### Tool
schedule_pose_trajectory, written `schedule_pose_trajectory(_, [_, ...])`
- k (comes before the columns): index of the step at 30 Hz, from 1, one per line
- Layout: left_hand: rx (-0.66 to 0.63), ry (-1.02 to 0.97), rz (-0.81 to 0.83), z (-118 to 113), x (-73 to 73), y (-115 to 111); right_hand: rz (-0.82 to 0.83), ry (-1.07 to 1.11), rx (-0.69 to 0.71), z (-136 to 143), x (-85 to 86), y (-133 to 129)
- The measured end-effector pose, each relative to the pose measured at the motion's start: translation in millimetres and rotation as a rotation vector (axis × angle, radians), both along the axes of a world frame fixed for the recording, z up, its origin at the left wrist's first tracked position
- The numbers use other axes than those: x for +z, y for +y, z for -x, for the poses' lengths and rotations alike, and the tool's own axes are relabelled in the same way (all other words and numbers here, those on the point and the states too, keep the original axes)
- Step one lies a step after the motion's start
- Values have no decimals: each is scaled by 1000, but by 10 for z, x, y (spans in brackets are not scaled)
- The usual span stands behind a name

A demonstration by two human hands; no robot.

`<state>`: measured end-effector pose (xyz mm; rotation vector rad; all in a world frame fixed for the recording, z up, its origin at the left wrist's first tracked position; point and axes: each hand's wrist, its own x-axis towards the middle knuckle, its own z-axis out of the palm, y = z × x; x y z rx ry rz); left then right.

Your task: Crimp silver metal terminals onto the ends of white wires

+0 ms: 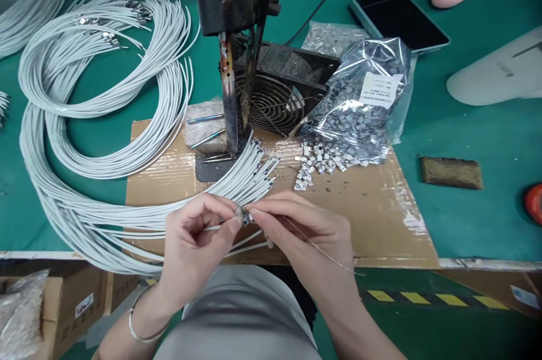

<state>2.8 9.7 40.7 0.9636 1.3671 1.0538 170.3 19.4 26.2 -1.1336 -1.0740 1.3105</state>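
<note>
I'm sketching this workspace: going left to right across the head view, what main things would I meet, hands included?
Labelled box → left hand → right hand → phone → white object.

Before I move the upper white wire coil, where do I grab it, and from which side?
Probably the left curve of the upper white wire coil, from above and left: strands lie gathered in a band there, while metal-tipped ends stick out at the far side. The soldering iron stands to its right, so avoid that side.
</note>
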Motion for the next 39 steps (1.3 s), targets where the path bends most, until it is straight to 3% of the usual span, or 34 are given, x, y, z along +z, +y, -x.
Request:
schedule_pose_trajectory(22, [83, 111, 66, -106, 73, 25, -31, -84, 1, -31, -27, 19])
schedule_pose_trajectory(31, [11, 159, -13, -46, -5, 66, -86, -192, -41, -12, -87, -24])
schedule_pose_trajectory(39, [50, 222, -46, -97, 74, 200, -87, -282, -52, -97, -128, -64])
